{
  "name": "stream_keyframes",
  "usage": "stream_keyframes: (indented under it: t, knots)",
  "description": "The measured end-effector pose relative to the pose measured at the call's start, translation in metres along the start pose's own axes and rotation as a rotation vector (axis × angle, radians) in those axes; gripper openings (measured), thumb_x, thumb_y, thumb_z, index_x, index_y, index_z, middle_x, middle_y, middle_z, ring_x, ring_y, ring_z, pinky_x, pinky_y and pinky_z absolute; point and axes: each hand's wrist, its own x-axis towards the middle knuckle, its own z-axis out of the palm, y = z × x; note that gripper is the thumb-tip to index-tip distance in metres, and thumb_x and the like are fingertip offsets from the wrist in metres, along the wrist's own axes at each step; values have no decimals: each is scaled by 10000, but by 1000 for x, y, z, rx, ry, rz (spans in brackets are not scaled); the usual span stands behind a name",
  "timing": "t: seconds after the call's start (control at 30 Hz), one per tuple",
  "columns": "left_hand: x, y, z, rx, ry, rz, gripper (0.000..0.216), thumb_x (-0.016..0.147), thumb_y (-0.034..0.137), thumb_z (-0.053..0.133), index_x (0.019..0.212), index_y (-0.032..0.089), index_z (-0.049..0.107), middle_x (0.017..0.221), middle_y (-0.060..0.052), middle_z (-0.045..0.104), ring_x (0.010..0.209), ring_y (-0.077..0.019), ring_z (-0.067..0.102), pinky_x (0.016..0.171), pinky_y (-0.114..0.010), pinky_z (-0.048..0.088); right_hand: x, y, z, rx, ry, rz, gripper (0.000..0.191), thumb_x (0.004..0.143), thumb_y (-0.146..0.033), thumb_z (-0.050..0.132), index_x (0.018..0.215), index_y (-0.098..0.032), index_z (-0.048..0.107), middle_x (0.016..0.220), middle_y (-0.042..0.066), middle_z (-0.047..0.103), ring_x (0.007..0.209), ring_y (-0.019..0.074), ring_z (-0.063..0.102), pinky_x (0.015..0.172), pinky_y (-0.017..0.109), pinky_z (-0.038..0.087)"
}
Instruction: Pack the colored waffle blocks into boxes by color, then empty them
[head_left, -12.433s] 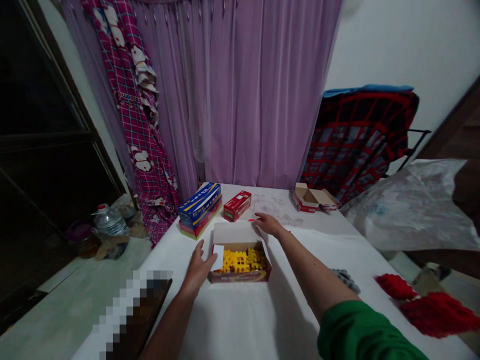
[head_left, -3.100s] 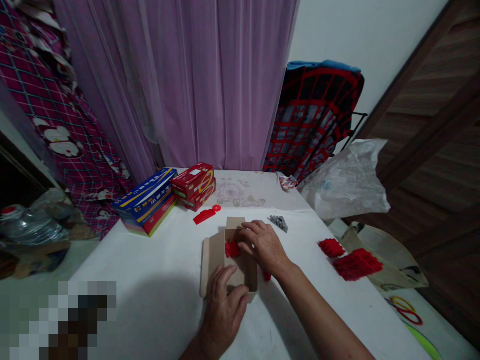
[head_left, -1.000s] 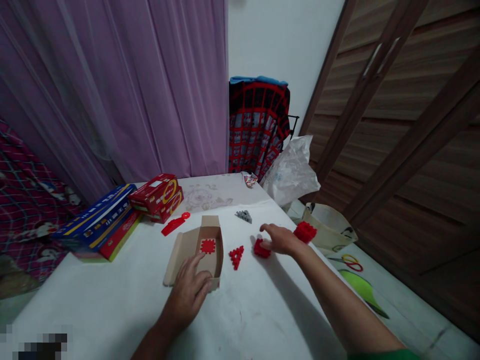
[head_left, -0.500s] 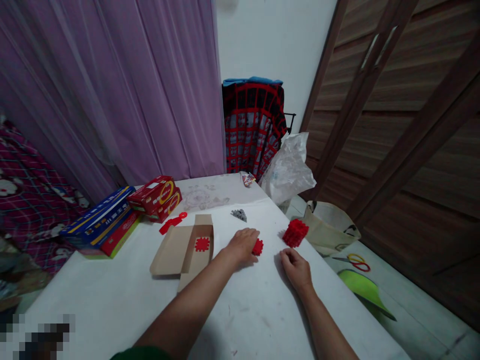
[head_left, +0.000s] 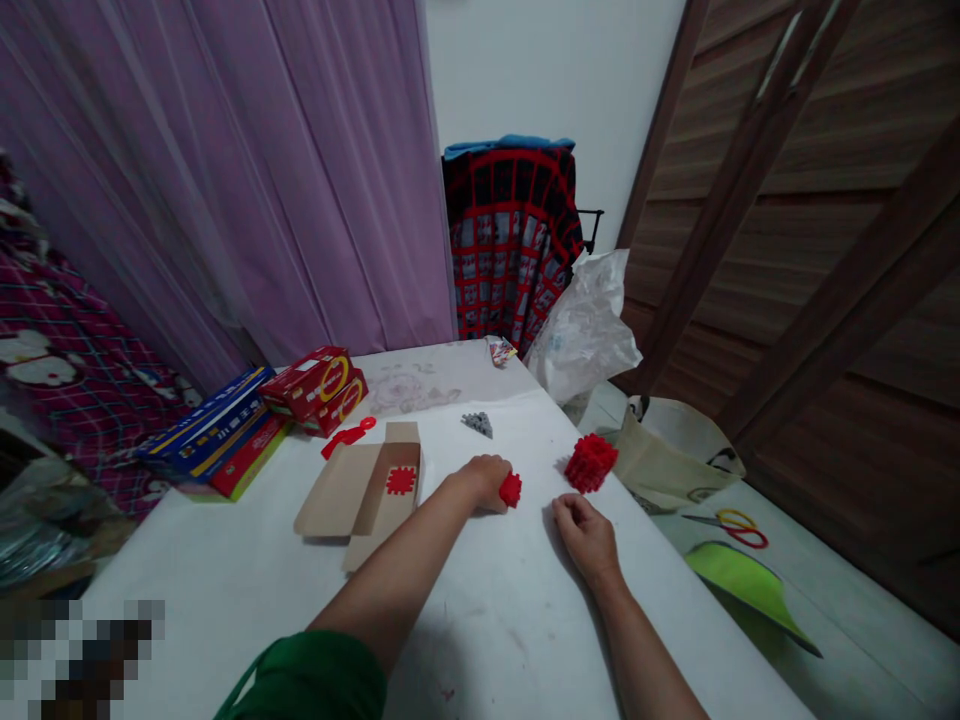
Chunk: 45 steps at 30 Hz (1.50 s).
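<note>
The left hand [head_left: 487, 485] is closed on a small red stack [head_left: 511, 489] of notched pieces, with the fingers along its near left side and the red standing out past the fingertips on the right. The right hand [head_left: 589, 540] lies just right of it, loosely curled on the worktop [head_left: 247, 590]; nothing shows in it, though the inside of the fist is hidden.

The small stack looks like hard moulded plastic: probably light, stiff and unlikely to break, smooth on the faces but with toothed edges that should give the fingertips some bite. A pinch across two opposite edges seems the surest hold; pressing only the flat faces could let the pieces slide over one another, if they are not locked together, which I cannot tell.

Just beyond the right hand, a larger red stack [head_left: 591, 462] sits near the worktop's edge. It is likely a bit heavier and better taken with the whole hand around its sides, low down. Beyond the left hand lies a flat grey piece [head_left: 478, 424], best lifted by a raised edge. To the left of that hand is an open cardboard box [head_left: 326, 495], thin-walled and likely to bend if squeezed, with a red square piece [head_left: 401, 480] inside it.
</note>
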Motion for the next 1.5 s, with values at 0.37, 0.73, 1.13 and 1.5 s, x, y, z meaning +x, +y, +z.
stream_keyframes:
  t: [0.37,0.73,1.13,1.5]
  knots:
    - [-53,4,-21,-90,76,-46,549,642,502,695,1083,190,598,1155,-116,641,1012,-269,631,821,-311,495,0,4,-2,-48,-13,-4,408,722,-586,511,720,-195,631,596,9,620,574,173,569,601,273,457]
    - [-233,-112,-35,-235,294,-428,435,642,433,689,1006,210,604,1009,-49,658,913,-243,621,733,-291,446,0,2,-3,-109,-19,-6,395,688,-583,517,711,-211,646,619,7,660,582,175,605,556,250,458]
    - [-182,-101,-35,-128,277,-373,503,652,481,715,1056,205,600,1094,-67,642,1032,-257,592,888,-325,448,-2,0,0,-258,-31,10,437,660,-641,473,699,-240,645,586,0,656,551,193,600,532,282,436]
    - [-144,-117,-13,-40,272,-340,582,613,529,752,1066,178,647,1478,-140,385,1341,-348,355,1101,-473,278,0,2,0,-315,-63,26,457,661,-651,461,720,-240,653,628,9,678,565,194,616,538,281,447]
